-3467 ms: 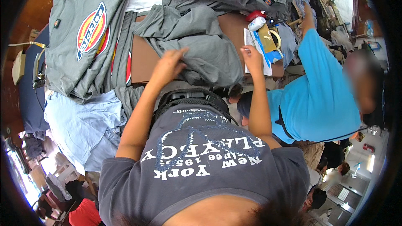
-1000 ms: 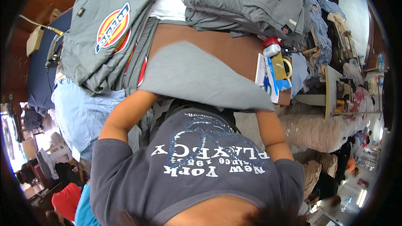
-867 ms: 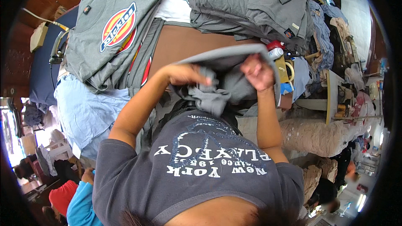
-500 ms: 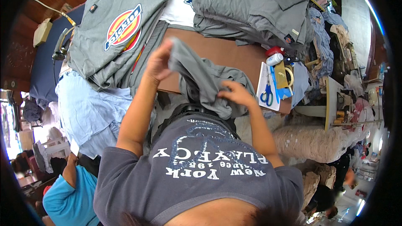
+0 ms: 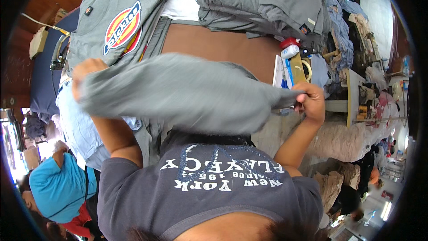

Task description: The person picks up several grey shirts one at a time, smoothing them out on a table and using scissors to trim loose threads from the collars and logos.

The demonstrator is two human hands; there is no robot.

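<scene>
A grey T-shirt [image 5: 187, 93] is stretched sideways in front of my body, above the near edge of the brown table [image 5: 205, 44]. It is blurred by motion, and its neck and sleeves cannot be made out. My left hand [image 5: 87, 76] grips its left end with the fingers partly behind the cloth. At the other end, the cloth narrows to a bunched corner pinched in my right hand [image 5: 312, 101]. Beyond my left hand lies a pile of grey T-shirts [image 5: 96, 31] with a red, yellow and blue printed emblem.
Folded grey garments [image 5: 254, 4] are stacked at the table's far side. At its right end sit a white bottle [image 5: 290, 52], a red object [image 5: 290, 43] and a tape roll [image 5: 307, 70]. Light blue cloth [image 5: 73, 116] hangs at left. A person in turquoise [image 5: 58, 187] is behind at lower left.
My hands have moved apart, the left one leftward and the right one rightward and slightly up. The T-shirt, bunched before, is now spread between them and covers the scissors from view.
</scene>
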